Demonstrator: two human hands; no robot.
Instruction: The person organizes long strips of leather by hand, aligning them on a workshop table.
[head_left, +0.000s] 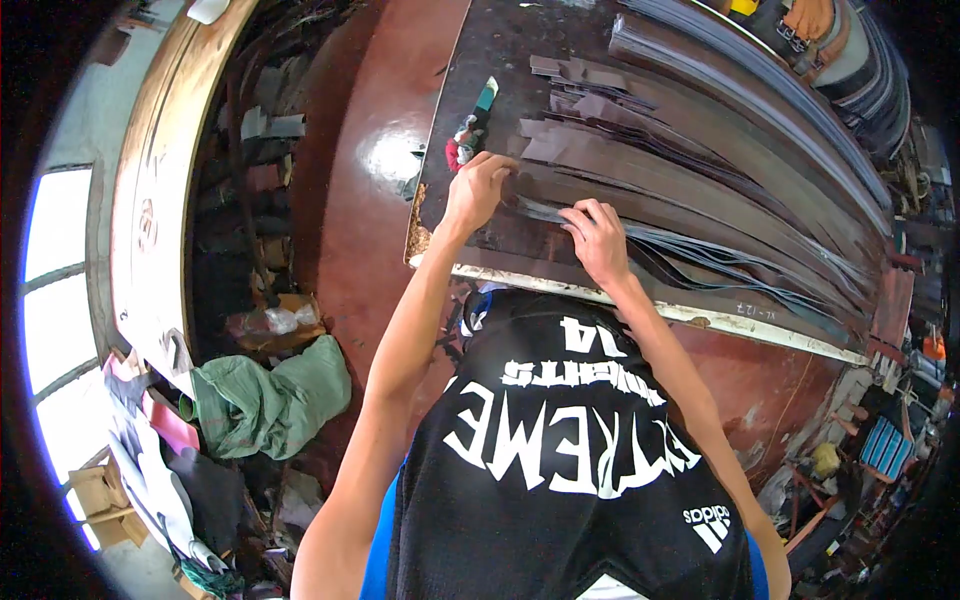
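Dark strips of sheet material [700, 255], seemingly leather or rubber, lie in a bundle near the front edge of the dark worktable [480, 230]. My right hand [600, 242] is closed around the left end of this bundle, thumb and fingers pressed together. To its left, my left hand [478, 190] has bent fingers pinched by the ends of the strips; what lies between its fingertips is hidden. Just beyond my left hand is a knife-like tool [483, 108] with a green part and a cloth-wrapped red and grey handle.
Broad brown strips [640, 150] lie in layers across the table, with a thick grey stack [740, 70] behind them. Left of the table is a red floor [370, 220], a green sack [270, 395] and a long wooden board [165, 170]. Clutter piles up at lower right.
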